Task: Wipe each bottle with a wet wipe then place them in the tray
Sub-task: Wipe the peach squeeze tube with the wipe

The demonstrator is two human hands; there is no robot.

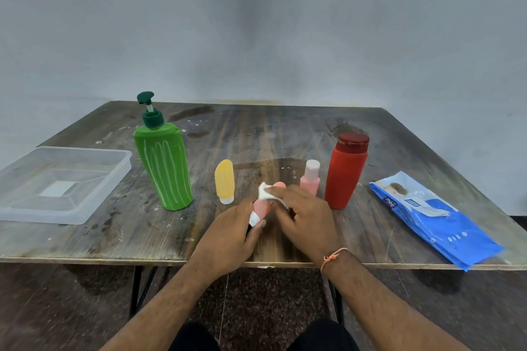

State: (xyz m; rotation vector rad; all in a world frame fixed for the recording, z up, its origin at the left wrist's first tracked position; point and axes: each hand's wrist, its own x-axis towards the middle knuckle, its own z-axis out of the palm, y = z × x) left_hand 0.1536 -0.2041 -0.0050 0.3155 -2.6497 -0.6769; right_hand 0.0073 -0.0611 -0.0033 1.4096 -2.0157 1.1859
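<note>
Worn wooden table (285,134) stands against a plain grey wall (256,23).

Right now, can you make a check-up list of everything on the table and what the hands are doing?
Surface: worn wooden table, stained and paint-flecked.
Job's things: clear plastic tray at left, holds no bottles; green pump bottle, yellow tube, small pink bottle and red bottle stand upright; pink tube held; blue wet wipe pack lies at right.
Clutter: nothing seen.
Hands: left hand grips the pink tube at its white cap end; right hand presses a white wet wipe on it.
Cables: nothing seen.
Surroundings: plain grey wall, dark floor.
</note>
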